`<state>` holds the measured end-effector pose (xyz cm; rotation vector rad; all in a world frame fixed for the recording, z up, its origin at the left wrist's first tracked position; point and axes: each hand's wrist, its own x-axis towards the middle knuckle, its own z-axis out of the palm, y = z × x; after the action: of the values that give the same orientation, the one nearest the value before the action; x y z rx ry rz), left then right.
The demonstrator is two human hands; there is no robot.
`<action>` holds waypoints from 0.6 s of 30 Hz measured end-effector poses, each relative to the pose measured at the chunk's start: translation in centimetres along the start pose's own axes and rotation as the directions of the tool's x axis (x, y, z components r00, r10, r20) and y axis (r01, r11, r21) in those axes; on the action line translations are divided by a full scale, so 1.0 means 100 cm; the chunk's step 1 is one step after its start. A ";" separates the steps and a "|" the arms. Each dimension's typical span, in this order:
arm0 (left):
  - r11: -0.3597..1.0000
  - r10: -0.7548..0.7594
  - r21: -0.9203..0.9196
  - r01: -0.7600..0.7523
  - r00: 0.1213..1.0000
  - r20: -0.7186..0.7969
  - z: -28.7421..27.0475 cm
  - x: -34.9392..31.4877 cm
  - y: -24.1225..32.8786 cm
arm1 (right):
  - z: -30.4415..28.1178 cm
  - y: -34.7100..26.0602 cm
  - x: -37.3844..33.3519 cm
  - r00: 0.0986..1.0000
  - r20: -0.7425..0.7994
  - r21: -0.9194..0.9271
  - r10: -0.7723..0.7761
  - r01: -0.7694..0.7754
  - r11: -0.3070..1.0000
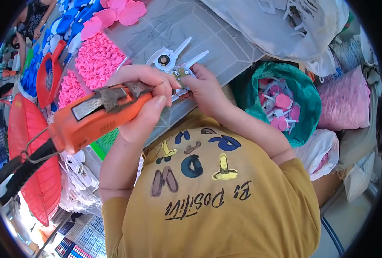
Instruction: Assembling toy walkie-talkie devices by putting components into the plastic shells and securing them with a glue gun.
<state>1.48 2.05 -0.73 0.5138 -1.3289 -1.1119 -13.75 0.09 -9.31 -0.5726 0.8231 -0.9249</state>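
Note:
My left hand [145, 88] is wrapped round the front end of an orange electric screwdriver [100, 116], held at a slant with its black cable trailing to the lower left. The screwdriver's nose points at a white plastic housing [161, 59] with two long prongs, a round motor-like part [164, 60] and a small circuit board [181, 72]. My right hand [204, 88] pinches this housing by its near right side, just above the grey tabletop [216, 43]. The bit's tip is hidden behind my left fingers. Short dark wires show between my hands.
A heap of small pink parts [98, 56] and several pink round covers [130, 12] lie left of the work. Beyond are blue parts [68, 21] and red baskets [32, 159]. At right stands a green bag [305, 96] of pink-and-white parts. Another person [36, 19] sits far left.

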 end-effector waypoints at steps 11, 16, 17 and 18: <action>0.999 -0.017 -0.029 0.017 1.000 0.013 -0.001 -0.002 -0.017 | -0.003 0.006 0.004 1.000 -0.013 -0.025 -0.027 0.026 0.999; 0.998 -0.067 -0.003 0.067 0.998 0.000 0.001 -0.002 -0.014 | -0.002 0.007 0.003 1.000 -0.020 -0.035 -0.019 0.019 0.999; 0.998 -0.066 -0.023 0.067 0.998 0.022 0.001 0.000 -0.015 | -0.002 0.006 0.002 1.000 -0.020 -0.042 -0.022 0.021 0.999; 0.997 -0.065 -0.043 0.067 0.997 0.044 0.001 0.001 -0.016 | -0.002 0.006 0.002 0.999 -0.021 -0.050 -0.025 0.024 0.998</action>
<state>0.80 1.27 -1.99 0.5072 -1.3290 -1.2095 -13.52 0.21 -9.96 -0.6181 0.8616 -0.9366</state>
